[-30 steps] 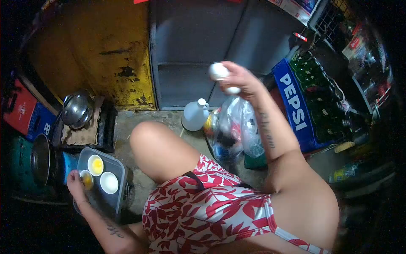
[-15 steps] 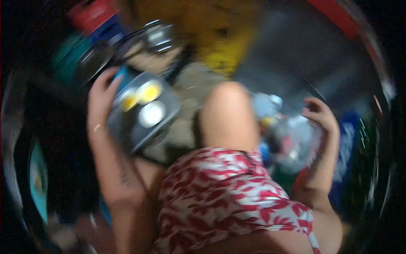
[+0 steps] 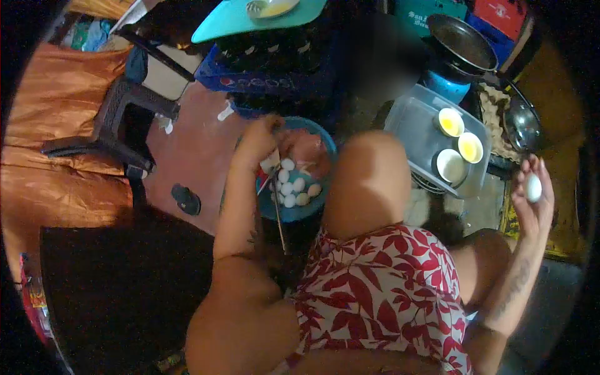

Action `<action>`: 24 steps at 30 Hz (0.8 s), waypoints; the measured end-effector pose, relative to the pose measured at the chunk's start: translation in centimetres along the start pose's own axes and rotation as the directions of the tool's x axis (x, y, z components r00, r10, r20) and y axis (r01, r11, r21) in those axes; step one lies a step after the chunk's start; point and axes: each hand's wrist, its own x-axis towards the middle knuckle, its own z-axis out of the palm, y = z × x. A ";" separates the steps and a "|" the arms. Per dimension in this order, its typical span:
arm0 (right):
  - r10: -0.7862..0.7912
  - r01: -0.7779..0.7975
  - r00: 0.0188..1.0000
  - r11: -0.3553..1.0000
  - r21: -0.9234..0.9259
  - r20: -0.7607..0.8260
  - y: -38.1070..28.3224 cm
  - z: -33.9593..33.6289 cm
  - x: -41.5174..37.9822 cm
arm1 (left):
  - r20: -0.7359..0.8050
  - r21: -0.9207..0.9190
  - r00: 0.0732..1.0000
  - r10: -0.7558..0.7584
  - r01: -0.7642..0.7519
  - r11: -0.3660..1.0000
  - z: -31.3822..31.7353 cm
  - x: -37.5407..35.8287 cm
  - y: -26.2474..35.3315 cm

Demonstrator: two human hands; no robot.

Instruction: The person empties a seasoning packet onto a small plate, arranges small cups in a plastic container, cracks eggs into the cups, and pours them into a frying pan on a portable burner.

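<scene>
A white egg (image 3: pixel 533 187) rests in the fingers of my right hand (image 3: pixel 530 203), raised at the right. My left hand (image 3: pixel 256 142) reaches over the left rim of a blue basin (image 3: pixel 326 132); its fingertips are dark and partly hidden. Inside the basin lie several eggs (image 3: pixel 299 185) and a pinkish plastic bag (image 3: pixel 306 150). A thin stick-like handle (image 3: pixel 281 228) sticks out over the basin's near edge. Between my knee and right hand, a clear plastic container (image 3: pixel 409 125) carries small white bowls: two with yellow contents (image 3: pixel 470 148) and one pale inside (image 3: pixel 450 165).
Behind the container, a dark frying pan (image 3: pixel 462 44) sits above a blue object (image 3: pixel 447 87). A metal pan (image 3: pixel 522 122) lies beside it. Blue bottle crates (image 3: pixel 250 81) stand behind the basin, under a turquoise board (image 3: pixel 228 19) bearing a plate. Left are a grey stool (image 3: pixel 115 112) and a slipper (image 3: pixel 185 199).
My view has swung left, bringing the basin into sight and shifting the container to the right. My left hand has gone from the container's side to the basin. An egg now shows in my right hand.
</scene>
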 end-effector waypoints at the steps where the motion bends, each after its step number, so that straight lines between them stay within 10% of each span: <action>1: 0.054 -0.054 0.999 0.997 0.050 0.003 1.0 1.3 0.9 | 0.100 0.010 0.990 -0.103 0.103 0.995 1.3 -2.0 -0.1; 2: 0.108 -0.108 0.994 0.989 0.100 0.007 2.1 2.5 1.9 | 0.195 0.026 0.960 -0.200 0.199 0.980 3.0 -3.6 0.2; 4: 0.156 -0.159 0.987 0.971 0.176 0.028 4.4 4.3 2.7 | 0.401 0.152 0.915 -0.038 -0.025 0.988 12.8 -5.2 -7.1; 7: 0.265 -0.261 0.964 0.931 0.255 0.017 7.1 5.1 3.3 | 0.602 0.404 0.798 -0.022 -0.280 0.871 15.1 -7.8 -2.4; 10: 0.333 -0.324 0.943 0.917 0.231 -0.001 8.5 5.6 2.6 | 0.382 0.211 0.923 -0.038 -0.047 0.976 19.4 -9.2 -3.1; 15: 0.325 -0.296 0.942 0.921 0.251 -0.081 9.0 5.0 2.3 | 0.218 0.418 0.961 -0.168 0.064 0.906 25.2 -9.8 -7.4; 19: 0.289 -0.260 0.956 0.916 0.305 -0.053 8.3 4.5 2.4 | 0.240 0.205 0.924 -0.297 0.251 0.946 23.4 -9.4 -7.5; 24: 0.228 -0.223 0.974 0.939 0.263 0.014 6.4 3.8 2.6 | 0.085 -0.643 0.877 -0.474 0.412 0.646 14.0 -4.7 -5.5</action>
